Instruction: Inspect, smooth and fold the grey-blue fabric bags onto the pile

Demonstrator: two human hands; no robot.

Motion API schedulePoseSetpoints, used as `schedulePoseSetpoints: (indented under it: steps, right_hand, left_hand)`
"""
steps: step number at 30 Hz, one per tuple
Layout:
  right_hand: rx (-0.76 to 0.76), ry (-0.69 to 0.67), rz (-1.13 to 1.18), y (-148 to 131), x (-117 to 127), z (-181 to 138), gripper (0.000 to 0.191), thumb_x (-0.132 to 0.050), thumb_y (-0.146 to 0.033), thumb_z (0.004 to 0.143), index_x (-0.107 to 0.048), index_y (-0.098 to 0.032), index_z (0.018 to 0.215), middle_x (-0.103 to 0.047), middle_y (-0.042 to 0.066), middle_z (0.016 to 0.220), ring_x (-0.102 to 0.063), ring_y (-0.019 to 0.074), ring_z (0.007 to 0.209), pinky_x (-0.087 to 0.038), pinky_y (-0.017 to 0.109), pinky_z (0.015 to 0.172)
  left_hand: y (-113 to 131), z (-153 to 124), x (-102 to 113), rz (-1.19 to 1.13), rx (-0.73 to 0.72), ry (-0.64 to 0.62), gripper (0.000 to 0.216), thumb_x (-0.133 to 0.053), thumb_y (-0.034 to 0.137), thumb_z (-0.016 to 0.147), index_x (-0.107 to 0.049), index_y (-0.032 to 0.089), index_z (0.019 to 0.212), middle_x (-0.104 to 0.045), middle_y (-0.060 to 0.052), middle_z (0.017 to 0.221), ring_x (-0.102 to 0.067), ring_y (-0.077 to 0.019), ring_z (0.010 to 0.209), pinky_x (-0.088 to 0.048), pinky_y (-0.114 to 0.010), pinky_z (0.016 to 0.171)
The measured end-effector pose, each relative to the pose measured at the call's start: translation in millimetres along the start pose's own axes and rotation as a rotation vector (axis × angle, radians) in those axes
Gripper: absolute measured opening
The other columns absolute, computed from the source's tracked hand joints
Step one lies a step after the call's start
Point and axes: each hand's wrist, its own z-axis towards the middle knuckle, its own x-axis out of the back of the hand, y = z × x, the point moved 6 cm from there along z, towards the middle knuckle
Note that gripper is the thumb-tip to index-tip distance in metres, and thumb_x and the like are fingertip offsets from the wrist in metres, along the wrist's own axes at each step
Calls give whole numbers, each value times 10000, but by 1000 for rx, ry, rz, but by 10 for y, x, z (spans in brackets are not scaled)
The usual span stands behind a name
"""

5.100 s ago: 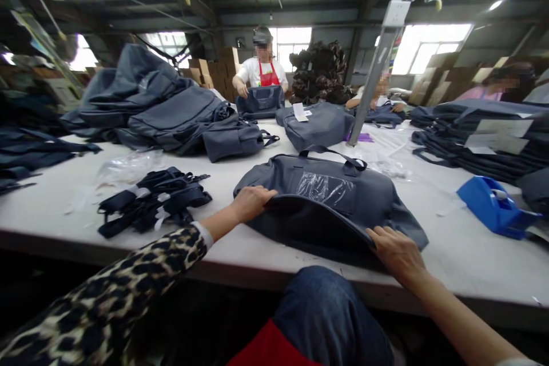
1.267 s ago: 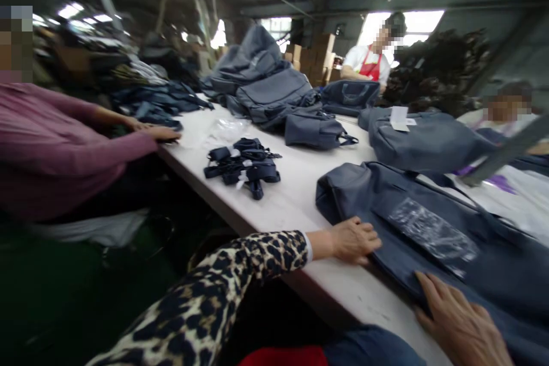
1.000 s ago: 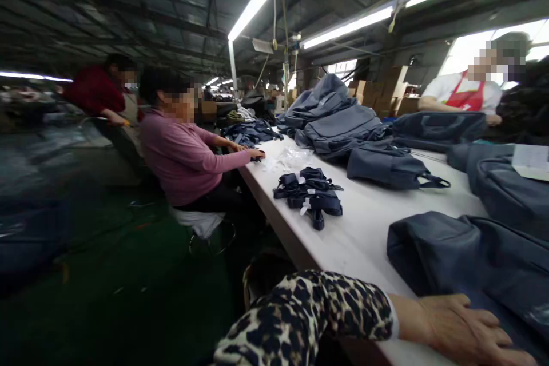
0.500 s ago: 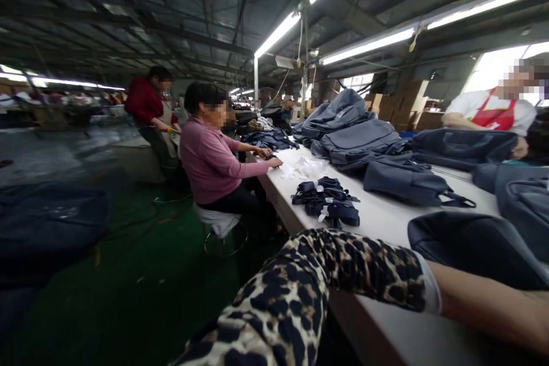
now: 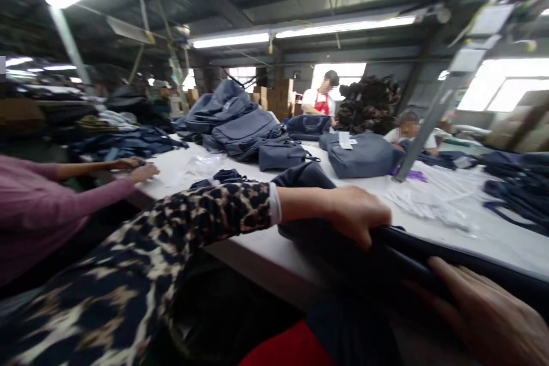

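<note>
- Gripping the near edge of the dark grey bag (image 5: 309, 177), your left hand (image 5: 355, 214) is curling its fingers over the rim, clenched on the fabric at the table's front edge.
- Your right hand (image 5: 484, 314) is pressing up from below against the same bag's underside, fingers spread and mostly flat; how firmly it is gripping cannot be told from here.
- The bag is lying across the front of the white table (image 5: 257, 240), partly hanging over the edge towards your lap.
- Your leopard-print sleeve (image 5: 206, 211) is stretching across the table corner.
- Beyond it, one bundle of dark straps (image 5: 223, 176) is lying just behind the sleeve.
- Farther back, one small grey bag (image 5: 281, 157) and one larger tagged grey bag (image 5: 364, 154) are lying apart from each other, with a heap of grey bags (image 5: 231, 117) behind them.
- Three other people are showing: a pink-sleeved arm (image 5: 64, 206) at your left, one in a red apron (image 5: 321, 102), and one seated beyond the tagged bag.
</note>
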Motion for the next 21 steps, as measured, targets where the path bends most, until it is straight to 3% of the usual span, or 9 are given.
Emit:
schedulePoseSetpoints:
  steps: [4,6,10,13,16,19,21]
  right_hand:
    - [90,-57,-93,-184,85,89,430,-279,-530,1005,-598,-263,894,-661,26,730,-603,184,596,-395,308,541]
    - [125,-29,-103,-296,138,153,397,-299,-455,1023,-579,-244,837,-617,8,685,-557,179,601,-354,307,577]
    - [166,73,-138,-455,342,223,342,-360,-318,1023,-568,-228,767,-543,2,644,-453,179,606,-300,318,620]
    - [147,124,-146,-498,488,266,292,-423,-276,995,-597,-230,764,-560,21,702,-457,192,674,-329,323,667]
    - [103,176,-151,-489,596,335,235,-481,-267,955,-631,-233,777,-642,89,1015,-531,259,942,-397,381,805]
    - [121,86,-137,-452,595,429,164,-530,-276,923,-644,-239,811,-578,103,1305,-491,317,1172,-401,469,935]
    - [171,-33,-92,-427,557,476,122,-541,-287,924,-639,-250,862,-641,80,1205,-554,272,1080,-432,434,908]
  left_hand:
    - [-50,31,-43,-77,15,-80,437,-608,607,822,-678,189,931,-713,-66,915,-646,-224,813,-392,-279,603]
    - [-142,53,-12,-71,51,-32,486,-502,646,885,-655,195,982,-708,-65,926,-645,-217,819,-380,-270,616]
    - [-305,72,83,81,90,189,315,-501,478,956,-585,238,1142,-698,-47,945,-647,-214,830,-344,-269,631]
    - [-253,35,80,115,45,195,226,-500,424,968,-612,257,1069,-688,-23,870,-640,-194,774,-316,-264,599]
    - [-88,-59,105,68,-8,180,202,-508,406,966,-629,257,1027,-672,-6,806,-624,-172,734,-313,-256,581]
    - [114,-151,120,-12,-90,162,175,-520,353,959,-638,262,1050,-674,7,812,-614,-155,733,-340,-241,599]
    - [196,-182,115,-45,-109,145,176,-522,327,953,-641,265,1066,-681,9,828,-614,-149,738,-353,-236,611]
